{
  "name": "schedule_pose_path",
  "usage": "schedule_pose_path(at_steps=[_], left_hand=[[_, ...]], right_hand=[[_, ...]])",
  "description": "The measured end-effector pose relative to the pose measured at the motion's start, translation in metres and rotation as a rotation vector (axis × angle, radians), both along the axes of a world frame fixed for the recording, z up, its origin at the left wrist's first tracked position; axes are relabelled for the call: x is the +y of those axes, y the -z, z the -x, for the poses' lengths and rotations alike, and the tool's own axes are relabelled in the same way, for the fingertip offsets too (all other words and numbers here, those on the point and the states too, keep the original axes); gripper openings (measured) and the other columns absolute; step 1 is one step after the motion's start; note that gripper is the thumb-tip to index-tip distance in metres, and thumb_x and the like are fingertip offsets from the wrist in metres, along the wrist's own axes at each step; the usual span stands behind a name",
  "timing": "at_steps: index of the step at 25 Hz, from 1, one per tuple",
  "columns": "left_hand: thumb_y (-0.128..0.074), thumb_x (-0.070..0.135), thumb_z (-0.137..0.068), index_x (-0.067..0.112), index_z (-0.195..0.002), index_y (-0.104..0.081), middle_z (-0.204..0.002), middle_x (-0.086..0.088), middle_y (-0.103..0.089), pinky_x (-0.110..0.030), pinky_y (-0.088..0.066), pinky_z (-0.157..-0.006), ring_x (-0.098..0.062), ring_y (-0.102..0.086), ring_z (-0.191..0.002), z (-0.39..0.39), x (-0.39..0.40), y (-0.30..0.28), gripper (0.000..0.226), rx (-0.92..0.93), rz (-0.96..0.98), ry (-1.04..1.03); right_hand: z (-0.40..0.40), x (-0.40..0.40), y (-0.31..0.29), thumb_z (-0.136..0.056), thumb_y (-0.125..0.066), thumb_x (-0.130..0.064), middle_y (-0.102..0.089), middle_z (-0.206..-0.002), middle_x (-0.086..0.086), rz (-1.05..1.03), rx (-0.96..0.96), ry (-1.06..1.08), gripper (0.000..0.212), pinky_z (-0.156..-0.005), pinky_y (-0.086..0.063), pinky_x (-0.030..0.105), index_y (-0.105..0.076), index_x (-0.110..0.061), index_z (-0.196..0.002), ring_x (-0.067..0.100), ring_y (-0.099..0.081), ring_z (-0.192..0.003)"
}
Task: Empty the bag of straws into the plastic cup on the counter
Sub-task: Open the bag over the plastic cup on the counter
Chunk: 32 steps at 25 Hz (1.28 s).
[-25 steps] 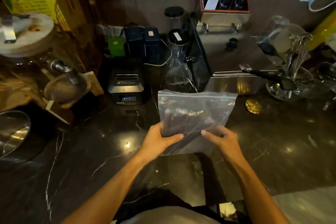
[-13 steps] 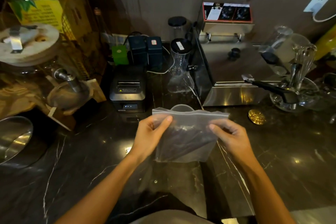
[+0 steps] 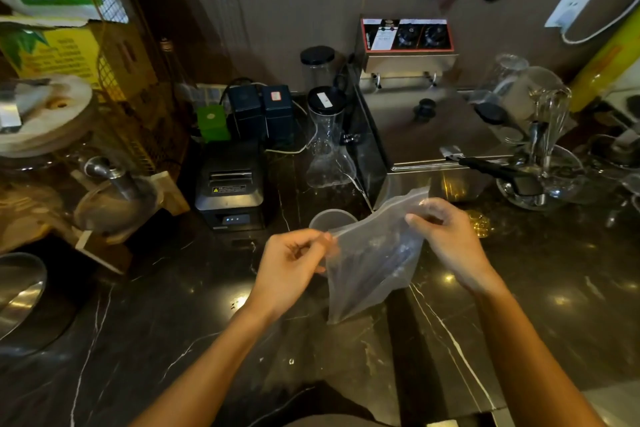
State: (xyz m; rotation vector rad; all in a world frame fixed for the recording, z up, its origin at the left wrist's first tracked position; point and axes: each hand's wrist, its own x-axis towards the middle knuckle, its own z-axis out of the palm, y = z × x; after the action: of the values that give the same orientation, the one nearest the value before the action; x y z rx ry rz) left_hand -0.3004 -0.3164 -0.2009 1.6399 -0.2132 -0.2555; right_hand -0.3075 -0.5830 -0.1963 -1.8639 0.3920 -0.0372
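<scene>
Both forearms reach in from the bottom edge over the dark marble counter [image 3: 145, 322]. The left hand [image 3: 291, 267] is curled, thumb and fingertips pinched together on the left end of the top edge of the clear bag [image 3: 370, 253], just in front of the plastic cup [image 3: 330, 220]. The right hand [image 3: 446, 239] is raised higher, to the right of the cup, its fingers closed on the right end of the bag's top edge with the back of the hand turned up. The bag hangs between the two hands, tilted so that its right upper corner stands higher than the left, and its lower end drops toward the counter in front of the cup. Dark straws [image 3: 384, 263] show dimly through the plastic; how many cannot be told. The cup stands upright on the counter, just right of the black receipt printer [image 3: 230, 184] and partly hidden behind the bag and the left hand.

Half a second ago the bag was held level and square in front of the cup, hiding all but its rim, with both hands at one height. Now the right hand has risen and the bag has swung to the right of the cup, baring more of its mouth
</scene>
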Motion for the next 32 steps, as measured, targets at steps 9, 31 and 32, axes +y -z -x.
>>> schedule_pose_path(at_steps=[9, 31, 32], left_hand=[[-0.058, 0.002, -0.100, 0.016, -0.101, -0.080, -0.092, -0.005, -0.081, -0.031, -0.066, -0.067, -0.023, -0.079, -0.086, 0.003, -0.029, -0.010, 0.026, 0.089, 0.046, 0.062], [-0.067, 0.006, -0.094, -0.002, -0.096, -0.078, -0.092, -0.018, -0.080, -0.040, -0.067, -0.076, -0.029, -0.079, -0.093, 0.008, -0.032, -0.013, 0.014, 0.328, 0.075, 0.171], [-0.068, 0.005, -0.093, -0.001, -0.091, -0.079, -0.089, -0.018, -0.080, -0.039, -0.067, -0.074, -0.030, -0.079, -0.090, 0.008, -0.034, -0.013, 0.012, 0.296, 0.051, 0.138]], right_hand=[[0.034, 0.070, -0.019, -0.099, -0.063, -0.039, -0.067, -0.062, 0.003, -0.090, 0.001, 0.116, 0.038, -0.047, -0.050, 0.027, -0.069, -0.006, -0.080, 0.016, -0.060, -0.048], [0.050, 0.063, -0.025, -0.099, -0.066, -0.016, -0.065, -0.071, 0.014, -0.324, 0.099, -0.152, 0.023, -0.057, -0.059, 0.035, -0.066, -0.005, -0.079, 0.018, -0.065, -0.059], [0.051, 0.063, -0.025, -0.099, -0.065, -0.013, -0.065, -0.071, 0.016, -0.320, 0.098, -0.129, 0.024, -0.057, -0.058, 0.035, -0.066, -0.006, -0.076, 0.018, -0.064, -0.058]])
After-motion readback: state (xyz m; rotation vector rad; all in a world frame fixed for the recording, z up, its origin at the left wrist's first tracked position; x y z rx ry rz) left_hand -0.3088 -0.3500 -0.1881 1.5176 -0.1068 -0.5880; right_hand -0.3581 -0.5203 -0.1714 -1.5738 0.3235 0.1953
